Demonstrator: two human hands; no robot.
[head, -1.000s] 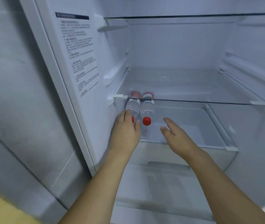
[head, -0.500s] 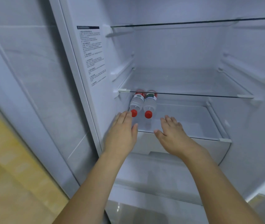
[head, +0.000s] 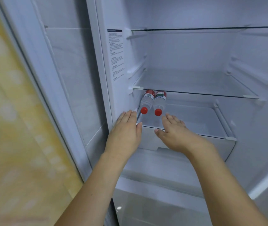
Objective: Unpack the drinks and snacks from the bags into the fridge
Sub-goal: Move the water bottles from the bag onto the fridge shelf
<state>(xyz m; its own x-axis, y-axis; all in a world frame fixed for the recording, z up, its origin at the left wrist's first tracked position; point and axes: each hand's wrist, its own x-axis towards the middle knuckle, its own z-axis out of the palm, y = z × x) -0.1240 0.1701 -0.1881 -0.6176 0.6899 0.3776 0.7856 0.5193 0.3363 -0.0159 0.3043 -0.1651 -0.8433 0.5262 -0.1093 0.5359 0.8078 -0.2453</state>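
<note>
Head view: fridge (head: 195, 51), yellow floor (head: 7, 128)

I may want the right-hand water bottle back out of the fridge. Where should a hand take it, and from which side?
Probably at the neck, just behind the red cap. The right-hand bottle lies on its side, cap toward the fridge opening, its left flank against the other bottle. So come straight in from the front, fingers over the top and the free right side, and draw it out.

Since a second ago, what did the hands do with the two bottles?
The left hand has let go of the left bottle and pulled back; the right hand has drawn back too. Both are open and empty. The right bottle and its neighbour stayed lying side by side under the glass shelf.
</note>
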